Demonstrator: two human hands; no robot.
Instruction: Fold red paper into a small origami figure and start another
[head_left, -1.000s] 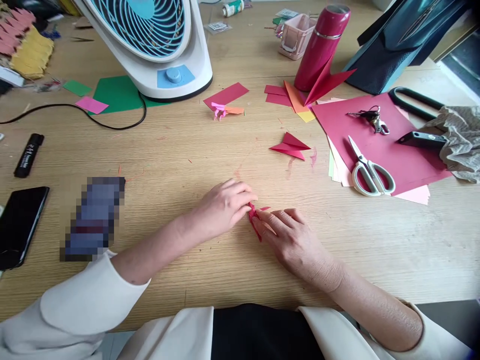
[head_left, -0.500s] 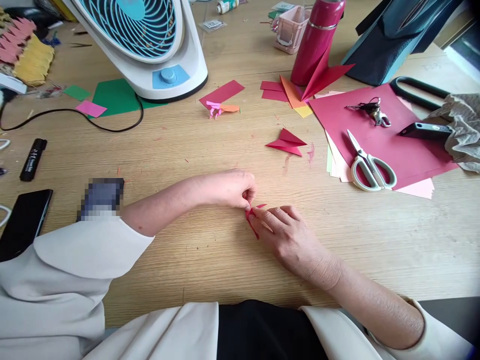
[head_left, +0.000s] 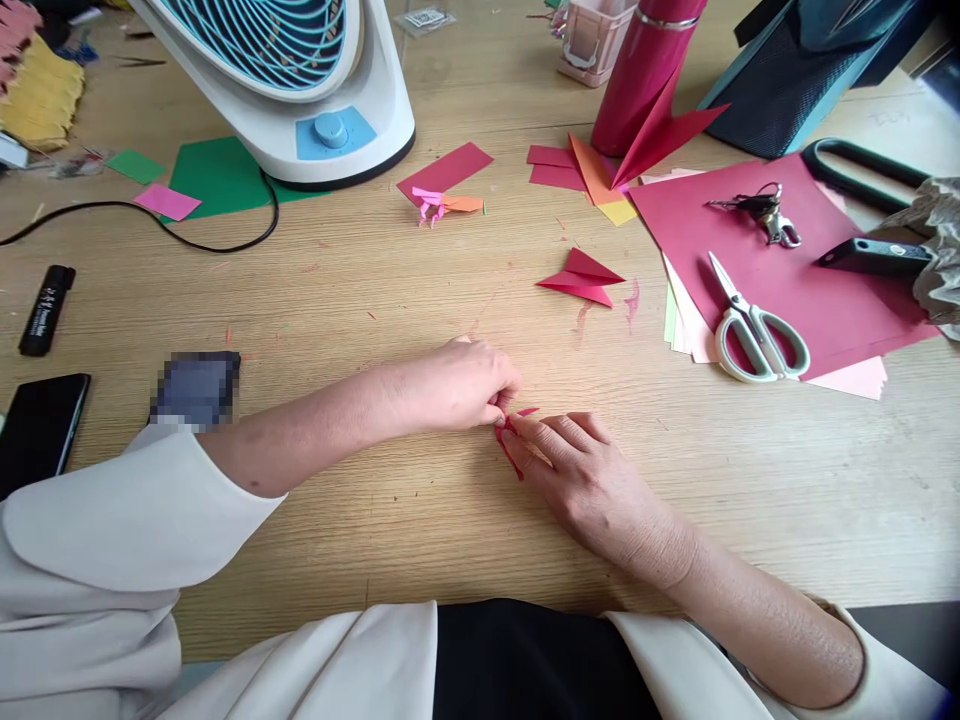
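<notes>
Low over the wooden table, my left hand [head_left: 474,385] pinches the upper end of a small red cut paper piece [head_left: 511,455]. My right hand [head_left: 589,475] grips the same piece from the right between thumb and fingers. Thin red strips stick out below and above the fingertips; the rest of the piece is hidden by them. Beyond my hands lies a folded red paper [head_left: 581,278]. Farther back, a small pink and orange paper figure [head_left: 442,204] rests by a red paper strip [head_left: 450,172].
White-handled scissors [head_left: 757,335] and keys [head_left: 769,215] lie on red sheets [head_left: 697,215] at the right. A fan [head_left: 337,140], a pink bottle [head_left: 637,80] and green paper [head_left: 214,175] are at the back. A marker [head_left: 46,310] and phone [head_left: 45,425] lie left.
The view has shifted slightly, so the objects at the back appear higher. Both hands keep their hold on the red piece, and my left forearm sits slightly lower in view.
</notes>
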